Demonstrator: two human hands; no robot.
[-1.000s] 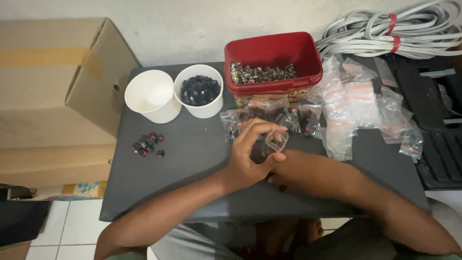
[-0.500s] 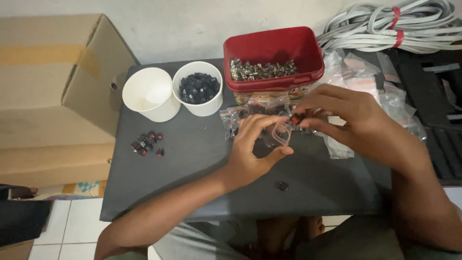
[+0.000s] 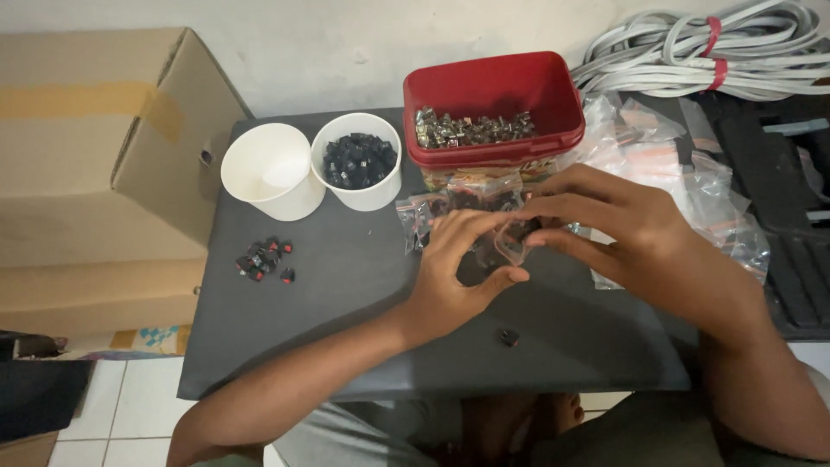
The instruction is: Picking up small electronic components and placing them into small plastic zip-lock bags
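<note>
My left hand holds a small clear zip bag open between thumb and fingers over the grey table. My right hand meets it from the right, fingertips at the bag's mouth, pinching small black parts that are mostly hidden. One loose black part lies on the table just below my hands. Filled clear bags of black and red parts lie just beyond my fingers.
A red tub of metal parts stands at the back, beside a white cup of black parts and an empty white cup. Several black-red switches lie at left. Empty clear bags, grey cable coils and a cardboard box surround the table.
My right hand came up from under my left arm to the bag's mouth carrying a small black-red part, then closed in against the bag. The left hand stayed put.
</note>
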